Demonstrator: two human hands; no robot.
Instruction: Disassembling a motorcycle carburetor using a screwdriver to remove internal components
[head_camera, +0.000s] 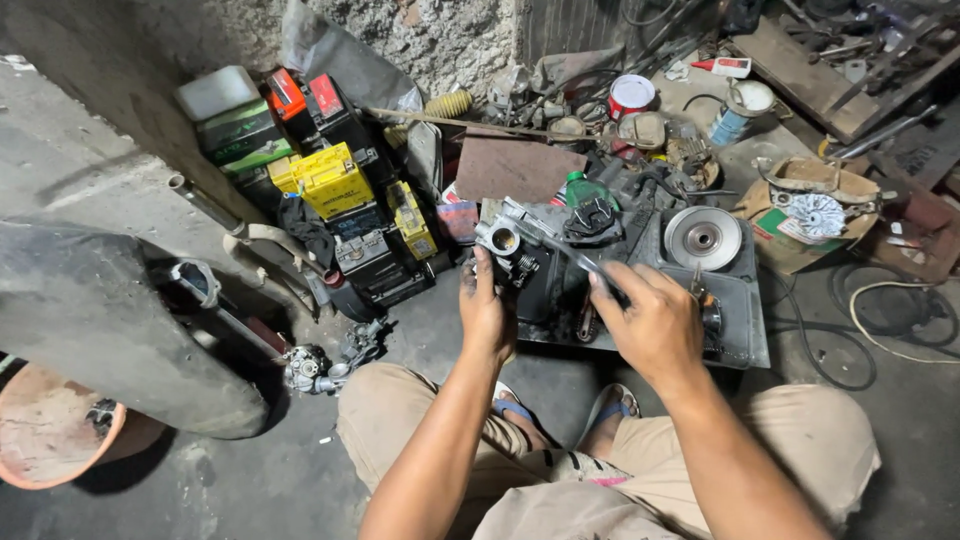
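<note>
Both forearms extend forward from a crouched position. The left hand (487, 312) is raised, fingers curled closed in a grasp, thumb upward. The right hand (652, 322) is knuckles-up, fingers pinched shut, wrist slightly bent.

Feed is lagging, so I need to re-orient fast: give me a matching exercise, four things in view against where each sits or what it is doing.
Things:
1. left hand
2. right hand
3. round silver metal pulley disc
4. stack of yellow and black box-shaped batteries

Places:
A. lies on the grey metal tray, right of the hands
B. stands against the rough wall, far left
C. grips the small grey metal carburettor
D. holds a thin metal tool pointed at the carburettor

Pairs: 1-C, 2-D, 3-A, 4-B
</note>
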